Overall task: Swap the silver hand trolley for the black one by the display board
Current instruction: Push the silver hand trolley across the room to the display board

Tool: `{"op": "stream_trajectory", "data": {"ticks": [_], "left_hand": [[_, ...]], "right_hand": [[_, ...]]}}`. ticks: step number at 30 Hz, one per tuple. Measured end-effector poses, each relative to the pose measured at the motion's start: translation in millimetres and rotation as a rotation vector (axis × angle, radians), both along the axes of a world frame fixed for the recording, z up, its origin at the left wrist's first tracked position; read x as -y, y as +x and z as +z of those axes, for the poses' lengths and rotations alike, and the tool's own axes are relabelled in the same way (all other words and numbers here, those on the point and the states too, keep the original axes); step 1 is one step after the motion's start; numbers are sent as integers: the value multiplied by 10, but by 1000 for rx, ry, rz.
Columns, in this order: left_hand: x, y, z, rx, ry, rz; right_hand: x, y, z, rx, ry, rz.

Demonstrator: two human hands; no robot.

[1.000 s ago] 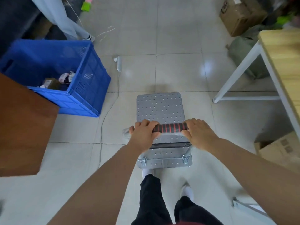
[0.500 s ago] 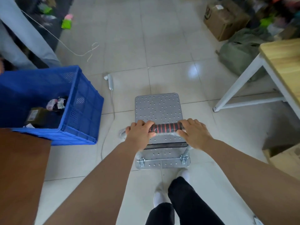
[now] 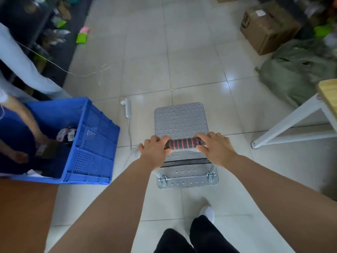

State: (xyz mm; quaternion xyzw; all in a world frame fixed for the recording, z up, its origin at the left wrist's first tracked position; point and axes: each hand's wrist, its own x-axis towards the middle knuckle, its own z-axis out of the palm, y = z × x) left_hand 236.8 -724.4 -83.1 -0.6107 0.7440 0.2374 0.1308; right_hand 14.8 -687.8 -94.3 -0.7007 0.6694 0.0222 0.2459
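The silver hand trolley [image 3: 180,117] stands on the tiled floor straight ahead of me, its perforated metal deck flat and bare. Its handle [image 3: 184,143] has a black grip with red rings. My left hand [image 3: 155,152] is wrapped around the handle's left end. My right hand [image 3: 214,148] is wrapped around its right end. My legs in black trousers are just behind the trolley. No black trolley or display board is in sight.
A blue plastic crate [image 3: 85,143] holding small items sits left of the trolley, with another person's arm [image 3: 25,115] reaching in. A white cable and plug [image 3: 127,106] lie between crate and trolley. A white-legged wooden table [image 3: 295,121], green bag [image 3: 295,70] and cardboard box [image 3: 266,28] stand right.
I have walked forward with the trolley, both hands staying on the handle. The crate and table have slid nearer and lower in view; more floor, a person's arm and shelves now show.
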Motion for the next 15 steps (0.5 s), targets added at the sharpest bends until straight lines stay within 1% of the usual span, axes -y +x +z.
{"op": "stream_trajectory", "data": {"ticks": [8,15], "left_hand": [[1035,-352,-46,-33,-22,0],[2204,-404,-60,-21,-54,-46]], "right_hand": [[1142,-370,28,-21,16,18],[2276,-430,26,0,-20,-1]]}}
